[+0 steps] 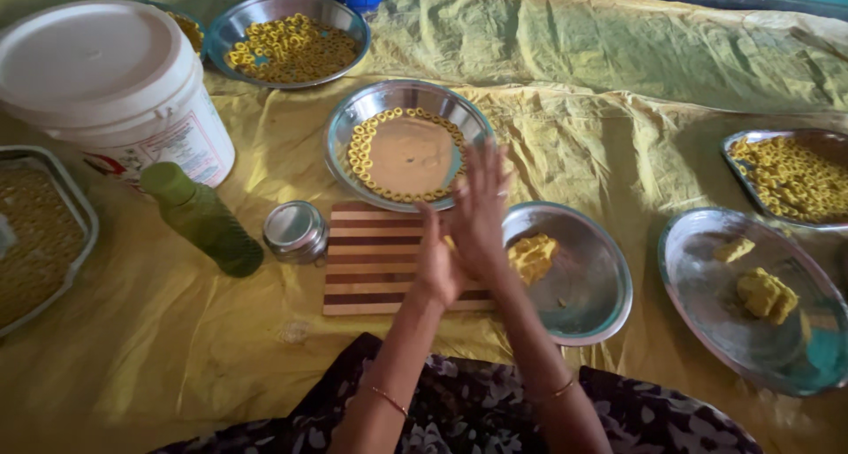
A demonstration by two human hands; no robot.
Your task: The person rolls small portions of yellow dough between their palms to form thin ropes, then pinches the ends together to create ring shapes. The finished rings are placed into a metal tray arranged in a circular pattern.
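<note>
**Palms pressed together over the striped board**

The left hand and the right hand meet palm to palm just above the right end of the striped wooden board, fingers stretched flat and pointing away from the body, the right hand slid further forward than the left. Whatever sits between the palms is hidden, so its long axis and direction cannot be told, and whether the hands grip anything cannot be told either.

Just right of the board a steel plate holds a lump of yellow dough, lying close beside the right hand's heel but apart from it. Beyond the board, a second steel plate carries small dough rings laid in a circle along its inner edge. Left of the board stand a small steel container and a green bottle leaning leftward; a white lidded bucket stands further left and back.

Everything rests on a wrinkled yellow plastic sheet spread over the floor.
</note>
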